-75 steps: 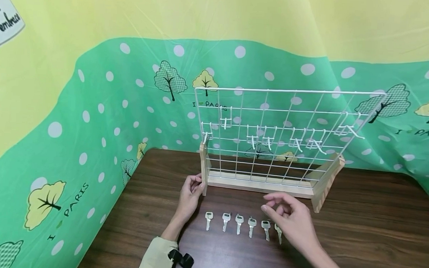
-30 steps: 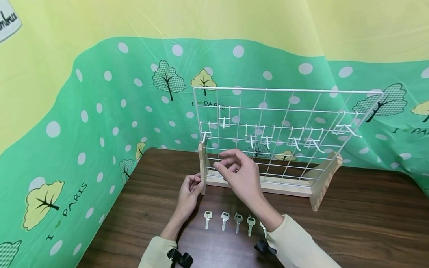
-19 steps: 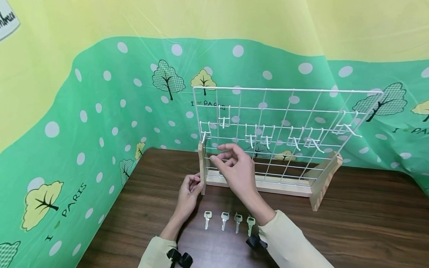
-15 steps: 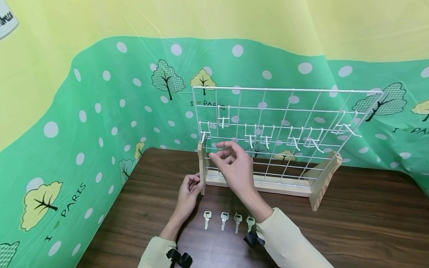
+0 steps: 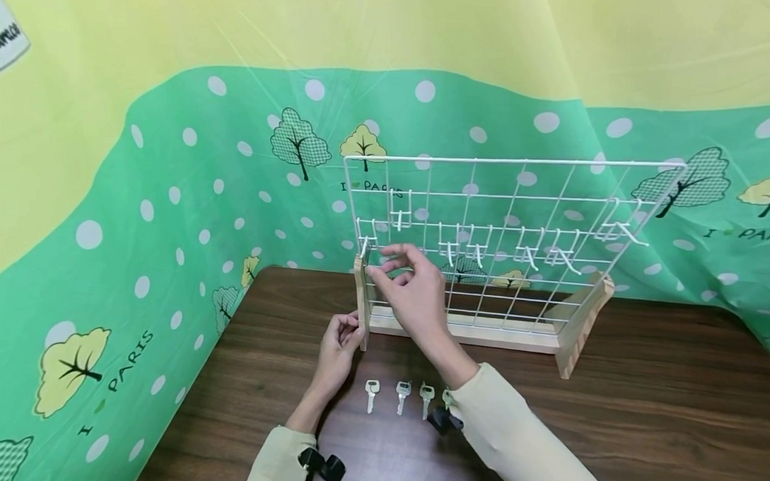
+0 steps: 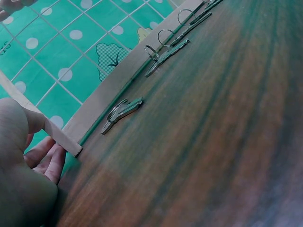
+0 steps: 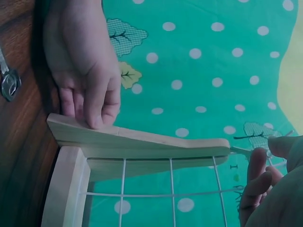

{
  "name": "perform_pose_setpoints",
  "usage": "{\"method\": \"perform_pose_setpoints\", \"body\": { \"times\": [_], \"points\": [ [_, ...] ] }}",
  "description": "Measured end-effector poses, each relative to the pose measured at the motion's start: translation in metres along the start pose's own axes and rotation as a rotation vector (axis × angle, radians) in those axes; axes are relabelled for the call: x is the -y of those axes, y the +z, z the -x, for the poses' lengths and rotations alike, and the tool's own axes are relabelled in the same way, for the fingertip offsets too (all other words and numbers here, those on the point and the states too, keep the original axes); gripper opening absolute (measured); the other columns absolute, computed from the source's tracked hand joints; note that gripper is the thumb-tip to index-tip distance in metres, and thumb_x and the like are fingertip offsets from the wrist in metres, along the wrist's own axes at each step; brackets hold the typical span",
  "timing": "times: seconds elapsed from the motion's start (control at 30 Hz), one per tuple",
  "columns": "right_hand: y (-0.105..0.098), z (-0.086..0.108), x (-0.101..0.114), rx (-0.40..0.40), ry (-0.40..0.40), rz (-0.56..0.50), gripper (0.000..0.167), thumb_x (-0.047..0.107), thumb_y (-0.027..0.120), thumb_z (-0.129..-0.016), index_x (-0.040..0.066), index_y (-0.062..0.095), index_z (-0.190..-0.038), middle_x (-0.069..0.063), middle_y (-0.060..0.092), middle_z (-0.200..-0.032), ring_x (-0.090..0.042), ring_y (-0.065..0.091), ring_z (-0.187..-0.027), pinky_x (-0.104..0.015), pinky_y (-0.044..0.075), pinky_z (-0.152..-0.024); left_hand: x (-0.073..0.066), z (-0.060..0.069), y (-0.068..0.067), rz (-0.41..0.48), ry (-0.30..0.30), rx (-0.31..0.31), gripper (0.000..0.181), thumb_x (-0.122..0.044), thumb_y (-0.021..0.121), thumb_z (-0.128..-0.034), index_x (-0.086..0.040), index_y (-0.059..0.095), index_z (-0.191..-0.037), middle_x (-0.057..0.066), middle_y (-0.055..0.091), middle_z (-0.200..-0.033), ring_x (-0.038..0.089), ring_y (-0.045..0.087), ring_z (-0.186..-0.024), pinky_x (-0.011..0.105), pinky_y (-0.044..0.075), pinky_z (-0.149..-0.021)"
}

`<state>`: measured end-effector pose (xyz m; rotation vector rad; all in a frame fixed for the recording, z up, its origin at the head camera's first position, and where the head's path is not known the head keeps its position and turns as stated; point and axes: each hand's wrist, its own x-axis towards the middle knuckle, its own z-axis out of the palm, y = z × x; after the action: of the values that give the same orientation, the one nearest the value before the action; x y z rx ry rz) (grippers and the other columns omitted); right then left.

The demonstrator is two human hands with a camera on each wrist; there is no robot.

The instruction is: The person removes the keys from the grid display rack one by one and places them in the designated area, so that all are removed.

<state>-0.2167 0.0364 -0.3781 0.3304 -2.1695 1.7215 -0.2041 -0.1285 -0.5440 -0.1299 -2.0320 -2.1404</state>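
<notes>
My left hand [image 5: 338, 351] pinches the left wooden side panel [image 7: 142, 138] of a white wire grid rack [image 5: 521, 160]. My right hand [image 5: 416, 292] is at the rack's left end, thumb and index finger apart, fingers loosely bent. Close to its fingertips, a slim silvery key [image 7: 239, 150] hangs by the top of the side panel, under the leftmost white hook [image 5: 365, 245]; contact cannot be made out. Nothing shows between the thumb and index finger. Several silver keys [image 5: 371, 396] with rings lie in a row on the table before the rack; the right forearm partly covers the row's right end.
Several more white hooks [image 5: 531, 256] sit along the grid, and another hook [image 5: 617, 231] juts out at the right. A wooden base bar [image 5: 503, 333] joins the side panels. Behind the brown table [image 5: 672, 392] hangs a green and yellow printed cloth [image 5: 204, 142].
My right hand has moved left and up from above the right end of the key row to the leftmost hook. My left hand has stayed on the side panel.
</notes>
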Motion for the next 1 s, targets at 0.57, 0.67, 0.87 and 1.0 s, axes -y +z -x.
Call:
{"method": "perform_pose_setpoints", "body": {
  "times": [0.57, 0.67, 0.87, 1.0],
  "points": [
    [0.017, -0.006, 0.005, -0.061, -0.014, 0.050, 0.036, 0.019, 0.094, -0.091, 0.008, 0.076, -0.120, -0.005, 0.077, -0.089, -0.015, 0.064, -0.060, -0.023, 0.048, -0.052, 0.000, -0.001, 0.000, 0.008, -0.001, 0.001, 0.015, 0.008, 0.059, -0.1084, 0.015, 0.050, -0.119, 0.035, 0.058, -0.151, 0.042, 0.056, -0.145, 0.019, 0.048, -0.114],
    [0.018, -0.007, 0.006, -0.061, -0.018, 0.061, 0.037, 0.019, 0.095, -0.090, 0.008, 0.076, -0.120, -0.004, 0.077, -0.089, -0.014, 0.063, -0.058, -0.023, 0.047, -0.051, 0.000, -0.001, 0.000, 0.011, -0.005, -0.001, 0.016, 0.008, 0.059, -0.1082, 0.015, 0.050, -0.119, 0.035, 0.057, -0.151, 0.043, 0.055, -0.146, 0.020, 0.047, -0.115],
    [0.018, -0.009, 0.010, -0.045, -0.004, 0.107, 0.036, 0.024, 0.094, -0.091, 0.010, 0.076, -0.118, -0.001, 0.077, -0.089, -0.012, 0.062, -0.057, -0.025, 0.046, -0.053, -0.002, 0.000, 0.000, -0.003, -0.012, -0.002, 0.016, 0.007, 0.060, -0.1085, 0.015, 0.050, -0.119, 0.035, 0.057, -0.152, 0.043, 0.054, -0.147, 0.023, 0.047, -0.118],
    [0.020, -0.010, 0.011, -0.060, 0.001, 0.132, 0.029, 0.023, 0.093, -0.092, 0.012, 0.078, -0.114, 0.000, 0.078, -0.087, -0.011, 0.062, -0.056, -0.025, 0.045, -0.053, -0.002, 0.000, 0.000, 0.003, -0.016, -0.001, 0.015, 0.007, 0.060, -0.1085, 0.013, 0.050, -0.119, 0.034, 0.057, -0.152, 0.042, 0.054, -0.147, 0.024, 0.046, -0.118]
  ]
}}
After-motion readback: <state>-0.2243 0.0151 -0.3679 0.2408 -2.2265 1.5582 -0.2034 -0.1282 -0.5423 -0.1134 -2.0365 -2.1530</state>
